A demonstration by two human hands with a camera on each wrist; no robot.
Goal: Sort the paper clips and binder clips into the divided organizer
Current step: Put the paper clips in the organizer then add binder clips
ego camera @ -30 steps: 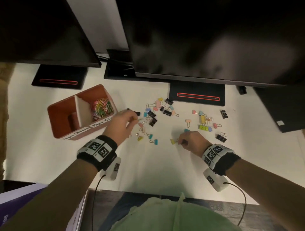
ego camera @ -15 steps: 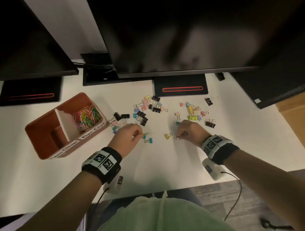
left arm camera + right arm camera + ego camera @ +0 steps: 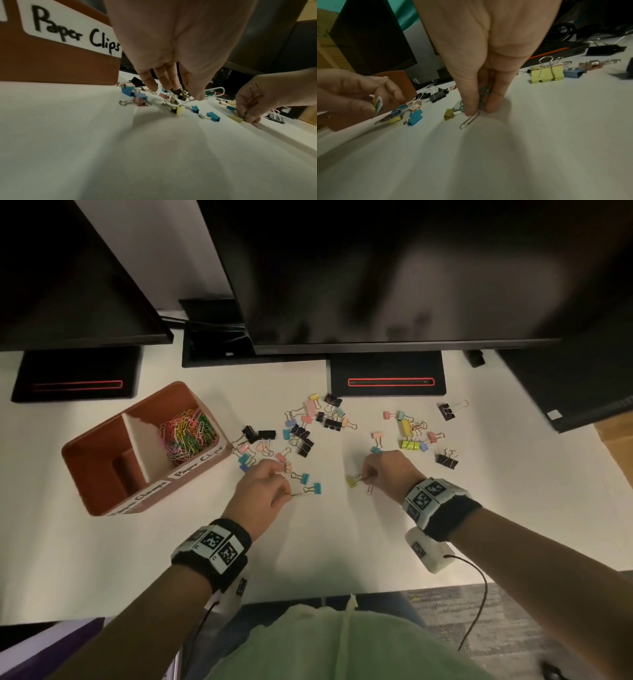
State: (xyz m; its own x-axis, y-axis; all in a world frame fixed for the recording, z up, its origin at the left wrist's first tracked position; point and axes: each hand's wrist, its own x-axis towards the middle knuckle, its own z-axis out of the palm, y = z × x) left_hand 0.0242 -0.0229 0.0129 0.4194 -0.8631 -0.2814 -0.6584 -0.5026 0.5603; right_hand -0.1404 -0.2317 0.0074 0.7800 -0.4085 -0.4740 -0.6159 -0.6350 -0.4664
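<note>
desk (image 3: pixel 144 559): white, monitors looming at the back
organizer (image 3: pixel 102 474): brown, far left, paper clips (image 3: pixel 186 436) piled in right compartment
binder clips (image 3: pixel 308 433): scattered mid-desk
left hand (image 3: pixel 263 491): pinching a few paper clips
right hand (image 3: pixel 387 470): pinching green paper clips (image 3: pixel 483 93), fingertips down on desk beside a silver paper clip (image 3: pixel 469 120)

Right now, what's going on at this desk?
A person is sorting clips into a brown organizer. Its paper-clip compartment already holds a colourful pile; the other looks empty. Binder clips lie scattered on the desk. The left hand pinches a few paper clips above the desk. The right hand pinches green paper clips, fingertips down by a silver paper clip.
</note>
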